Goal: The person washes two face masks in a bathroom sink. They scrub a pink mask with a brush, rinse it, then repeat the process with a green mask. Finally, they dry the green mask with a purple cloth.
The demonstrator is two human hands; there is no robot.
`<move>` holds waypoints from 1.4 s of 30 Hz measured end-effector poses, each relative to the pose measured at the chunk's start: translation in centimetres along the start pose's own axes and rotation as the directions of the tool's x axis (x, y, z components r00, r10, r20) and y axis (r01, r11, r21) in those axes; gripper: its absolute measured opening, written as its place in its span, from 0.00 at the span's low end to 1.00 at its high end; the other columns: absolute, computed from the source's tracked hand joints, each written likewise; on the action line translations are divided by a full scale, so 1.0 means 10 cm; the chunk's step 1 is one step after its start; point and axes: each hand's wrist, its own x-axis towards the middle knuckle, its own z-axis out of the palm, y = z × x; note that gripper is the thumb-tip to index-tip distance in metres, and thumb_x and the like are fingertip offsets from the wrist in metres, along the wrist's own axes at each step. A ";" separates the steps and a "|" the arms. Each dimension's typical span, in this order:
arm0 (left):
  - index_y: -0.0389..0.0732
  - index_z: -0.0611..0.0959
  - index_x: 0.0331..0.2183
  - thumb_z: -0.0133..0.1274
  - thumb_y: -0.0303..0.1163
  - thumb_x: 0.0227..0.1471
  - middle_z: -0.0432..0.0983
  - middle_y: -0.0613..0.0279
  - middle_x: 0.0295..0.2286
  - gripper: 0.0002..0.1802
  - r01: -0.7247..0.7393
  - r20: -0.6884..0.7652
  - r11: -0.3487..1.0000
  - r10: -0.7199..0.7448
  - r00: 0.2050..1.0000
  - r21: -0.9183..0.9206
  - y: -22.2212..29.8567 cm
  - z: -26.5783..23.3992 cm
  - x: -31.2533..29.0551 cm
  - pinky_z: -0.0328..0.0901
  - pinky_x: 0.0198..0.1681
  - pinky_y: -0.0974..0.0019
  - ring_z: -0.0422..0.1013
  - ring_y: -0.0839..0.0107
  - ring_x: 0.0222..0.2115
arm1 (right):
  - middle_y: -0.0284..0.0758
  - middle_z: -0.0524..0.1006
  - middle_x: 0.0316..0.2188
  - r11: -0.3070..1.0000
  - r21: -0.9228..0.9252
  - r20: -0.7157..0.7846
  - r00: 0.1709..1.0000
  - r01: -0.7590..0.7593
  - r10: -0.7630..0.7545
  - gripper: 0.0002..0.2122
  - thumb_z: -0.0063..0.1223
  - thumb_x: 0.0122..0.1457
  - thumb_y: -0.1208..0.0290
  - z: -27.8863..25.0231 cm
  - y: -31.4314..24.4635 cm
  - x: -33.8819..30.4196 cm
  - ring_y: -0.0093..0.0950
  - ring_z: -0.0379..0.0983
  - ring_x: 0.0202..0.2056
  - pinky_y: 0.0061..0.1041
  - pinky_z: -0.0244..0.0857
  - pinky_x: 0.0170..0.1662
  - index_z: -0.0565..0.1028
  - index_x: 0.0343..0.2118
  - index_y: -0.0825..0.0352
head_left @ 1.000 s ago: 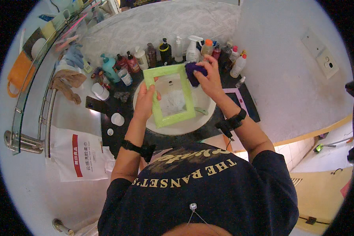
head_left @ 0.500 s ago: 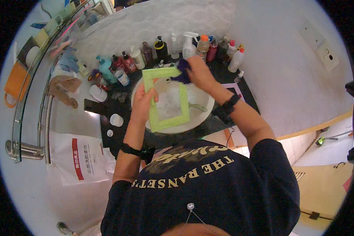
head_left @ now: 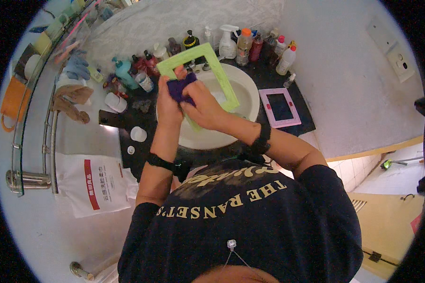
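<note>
A lime-green rectangular frame [head_left: 225,84] is held tilted above the white sink basin [head_left: 248,81]. My left hand [head_left: 169,104] grips the frame by its left side, fingers closed around it. Bunched in my right hand [head_left: 204,107] is a dark purple cloth [head_left: 180,87], pressed against the left side of the frame close to my left hand. My right fingers are closed on the cloth and partly hidden by it. Through the frame's opening show the faucet and part of the basin.
A pink frame [head_left: 293,112] lies on the black counter right of the sink. Several bottles, among them a white spray bottle [head_left: 228,43], line the back. At the left are a phone [head_left: 111,118], a white cup [head_left: 138,134] and a glass shelf with a rail [head_left: 46,129].
My right hand with the cloth has moved from the frame's top right corner to its left side. The frame has tilted and risen, and the pink frame now shows fully.
</note>
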 end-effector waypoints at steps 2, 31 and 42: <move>0.42 0.63 0.54 0.39 0.41 0.63 0.67 0.55 0.52 0.21 -0.080 0.045 0.990 0.076 0.996 0.117 0.07 -0.10 0.07 0.69 0.45 0.56 0.69 0.55 0.50 | 0.46 0.66 0.36 0.997 -0.070 0.133 0.991 0.037 -0.028 0.13 0.56 0.47 0.75 -0.07 -0.08 -0.17 0.47 0.62 0.40 0.42 0.60 0.43 0.68 0.36 0.66; 0.35 0.70 0.49 0.34 0.37 0.64 0.71 0.53 0.50 0.19 -0.063 -0.068 0.913 0.098 0.993 0.403 0.19 -0.22 -0.19 0.63 0.26 0.71 0.66 0.75 0.23 | 0.27 0.74 0.34 0.850 0.273 0.210 0.890 -0.451 0.405 0.14 0.61 0.51 0.70 -0.68 0.74 -0.08 0.17 0.68 0.36 0.20 0.65 0.41 0.73 0.41 0.64; 0.37 0.67 0.49 0.35 0.37 0.63 0.70 0.55 0.51 0.18 -0.301 -0.269 0.879 0.411 0.871 0.369 0.28 -0.38 0.01 0.63 0.28 0.68 0.66 0.72 0.23 | 0.31 0.76 0.31 0.312 0.746 0.102 0.565 -0.588 0.819 0.13 0.55 0.59 0.67 -0.53 0.76 -0.44 0.25 0.74 0.30 0.27 0.71 0.36 0.70 0.43 0.64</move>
